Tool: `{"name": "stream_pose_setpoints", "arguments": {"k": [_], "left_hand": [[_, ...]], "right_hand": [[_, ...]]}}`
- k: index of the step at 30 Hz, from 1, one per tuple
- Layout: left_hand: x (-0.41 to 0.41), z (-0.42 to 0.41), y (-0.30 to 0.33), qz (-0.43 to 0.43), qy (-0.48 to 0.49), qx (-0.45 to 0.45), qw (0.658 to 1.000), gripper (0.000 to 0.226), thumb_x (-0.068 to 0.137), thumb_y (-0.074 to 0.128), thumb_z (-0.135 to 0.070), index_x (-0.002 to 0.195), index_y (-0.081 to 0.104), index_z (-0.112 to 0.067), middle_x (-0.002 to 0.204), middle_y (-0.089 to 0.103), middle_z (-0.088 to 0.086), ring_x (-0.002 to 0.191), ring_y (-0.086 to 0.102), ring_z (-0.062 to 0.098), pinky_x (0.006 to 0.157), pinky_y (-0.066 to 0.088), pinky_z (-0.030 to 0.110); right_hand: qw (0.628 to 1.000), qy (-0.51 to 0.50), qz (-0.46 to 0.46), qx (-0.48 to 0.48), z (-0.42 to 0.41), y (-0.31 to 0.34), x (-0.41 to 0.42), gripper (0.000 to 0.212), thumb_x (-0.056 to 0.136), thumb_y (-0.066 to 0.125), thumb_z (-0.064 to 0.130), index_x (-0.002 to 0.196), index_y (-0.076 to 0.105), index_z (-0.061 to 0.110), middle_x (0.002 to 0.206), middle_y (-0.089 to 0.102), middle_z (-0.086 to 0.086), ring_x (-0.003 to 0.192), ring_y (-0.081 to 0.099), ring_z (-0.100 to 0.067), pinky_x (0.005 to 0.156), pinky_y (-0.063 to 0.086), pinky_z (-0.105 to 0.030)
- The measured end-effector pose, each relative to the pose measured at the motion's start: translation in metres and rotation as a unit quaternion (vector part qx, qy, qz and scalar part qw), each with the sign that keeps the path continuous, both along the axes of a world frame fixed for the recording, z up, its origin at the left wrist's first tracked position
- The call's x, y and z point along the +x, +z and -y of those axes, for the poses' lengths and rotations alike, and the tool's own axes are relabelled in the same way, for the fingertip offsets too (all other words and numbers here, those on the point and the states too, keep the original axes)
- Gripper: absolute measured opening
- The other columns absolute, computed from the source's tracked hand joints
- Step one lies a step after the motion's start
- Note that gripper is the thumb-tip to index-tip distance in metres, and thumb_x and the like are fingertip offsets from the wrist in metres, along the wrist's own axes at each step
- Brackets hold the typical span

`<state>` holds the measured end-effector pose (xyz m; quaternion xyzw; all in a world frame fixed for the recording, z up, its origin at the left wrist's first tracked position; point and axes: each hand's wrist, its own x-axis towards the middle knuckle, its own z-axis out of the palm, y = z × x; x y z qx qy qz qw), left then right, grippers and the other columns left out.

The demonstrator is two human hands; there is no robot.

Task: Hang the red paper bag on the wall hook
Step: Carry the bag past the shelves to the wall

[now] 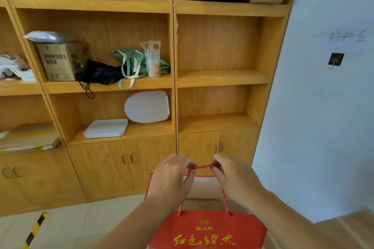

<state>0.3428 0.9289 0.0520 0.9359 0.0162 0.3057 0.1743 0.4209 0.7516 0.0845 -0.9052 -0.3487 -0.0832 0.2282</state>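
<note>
My left hand (172,178) and right hand (232,176) pinch the bag (208,230) cord (204,166) taut; I should carry that span up right over the hook (335,59).

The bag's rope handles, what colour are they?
Red, a twisted cord, seen in the head view.

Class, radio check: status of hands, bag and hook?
Left hand and right hand pinch the rope handles. Red paper bag held low. Wall hook bare, path clear.
</note>
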Motion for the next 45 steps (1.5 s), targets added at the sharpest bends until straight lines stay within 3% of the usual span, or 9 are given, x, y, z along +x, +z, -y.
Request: {"name": "stream_pose_setpoints", "arguments": {"k": [5, 10, 14, 18, 24, 29, 40, 45], "left_hand": [[0.091, -0.042, 0.002, 0.002, 0.014, 0.012, 1.0, 0.01, 0.09, 0.065, -0.029, 0.098, 0.07, -0.033, 0.09, 0.069, -0.018, 0.09, 0.054, 0.003, 0.072, 0.047, 0.024], [0.166, -0.074, 0.002, -0.007, 0.046, 0.009, 0.999, 0.009, 0.09, 0.066, -0.031, 0.099, 0.069, -0.033, 0.09, 0.068, -0.018, 0.091, 0.056, 0.003, 0.073, 0.047, 0.022], [0.211, -0.096, 0.01, -0.014, 0.068, 0.0, 0.998, 0.01, 0.089, 0.068, -0.029, 0.098, 0.069, -0.034, 0.089, 0.068, -0.019, 0.088, 0.056, 0.0, 0.071, 0.045, 0.018], [0.25, -0.119, 0.011, -0.017, 0.089, -0.012, 0.996, 0.009, 0.089, 0.069, -0.029, 0.097, 0.069, -0.034, 0.088, 0.067, -0.019, 0.086, 0.055, 0.0, 0.066, 0.041, 0.016], [0.291, -0.151, 0.004, -0.032, 0.091, -0.018, 0.995, 0.008, 0.091, 0.066, -0.03, 0.098, 0.068, -0.035, 0.089, 0.066, -0.019, 0.087, 0.055, 0.001, 0.063, 0.036, 0.011], [0.322, -0.187, -0.002, -0.03, 0.089, -0.014, 0.996, 0.009, 0.092, 0.063, -0.034, 0.098, 0.068, -0.036, 0.089, 0.065, -0.02, 0.086, 0.052, -0.002, 0.064, 0.035, 0.01], [0.399, -0.284, -0.023, -0.031, 0.016, -0.046, 0.998, 0.01, 0.092, 0.058, -0.035, 0.1, 0.065, -0.035, 0.093, 0.063, -0.019, 0.09, 0.051, -0.001, 0.064, 0.037, 0.008], [0.432, -0.306, -0.041, -0.048, -0.02, -0.05, 0.997, 0.008, 0.087, 0.069, -0.03, 0.092, 0.068, -0.036, 0.085, 0.065, -0.022, 0.085, 0.055, -0.002, 0.064, 0.033, 0.005]], "right_hand": [[1.0, 0.023, 0.019, 0.003, -0.044, -0.005, 0.097, 0.008, 0.101, 0.06, 0.027, 0.097, 0.064, 0.022, 0.089, 0.065, 0.006, 0.078, 0.058, -0.013, 0.062, 0.045, -0.027], [0.998, 0.055, 0.029, 0.011, -0.079, -0.002, 0.183, 0.01, 0.1, 0.06, 0.028, 0.091, 0.062, 0.023, 0.082, 0.057, 0.011, 0.073, 0.05, -0.012, 0.052, 0.029, -0.019], [0.997, 0.077, 0.023, 0.018, -0.105, 0.004, 0.234, 0.008, 0.1, 0.06, 0.027, 0.092, 0.062, 0.024, 0.091, 0.065, 0.009, 0.084, 0.058, -0.015, 0.064, 0.045, -0.03], [0.996, 0.084, 0.03, 0.016, -0.132, 0.004, 0.277, 0.006, 0.1, 0.06, 0.027, 0.095, 0.061, 0.025, 0.093, 0.064, 0.009, 0.087, 0.058, -0.016, 0.062, 0.036, -0.03], [0.996, 0.087, 0.03, 0.004, -0.169, -0.003, 0.32, 0.007, 0.101, 0.058, 0.028, 0.096, 0.062, 0.025, 0.094, 0.065, 0.009, 0.087, 0.059, -0.015, 0.067, 0.048, -0.032], [0.996, 0.082, 0.032, -0.004, -0.203, -0.005, 0.349, 0.007, 0.101, 0.059, 0.029, 0.095, 0.062, 0.026, 0.092, 0.066, 0.01, 0.083, 0.056, -0.011, 0.054, 0.029, -0.015], [0.999, 0.032, -0.003, -0.036, -0.294, -0.013, 0.405, 0.01, 0.101, 0.058, 0.033, 0.091, 0.057, 0.033, 0.084, 0.058, 0.016, 0.076, 0.051, -0.004, 0.052, 0.03, -0.014], [1.0, -0.022, -0.009, -0.019, -0.308, -0.026, 0.422, 0.01, 0.099, 0.059, 0.032, 0.089, 0.055, 0.031, 0.089, 0.062, 0.011, 0.086, 0.056, -0.01, 0.065, 0.04, -0.024]]}}
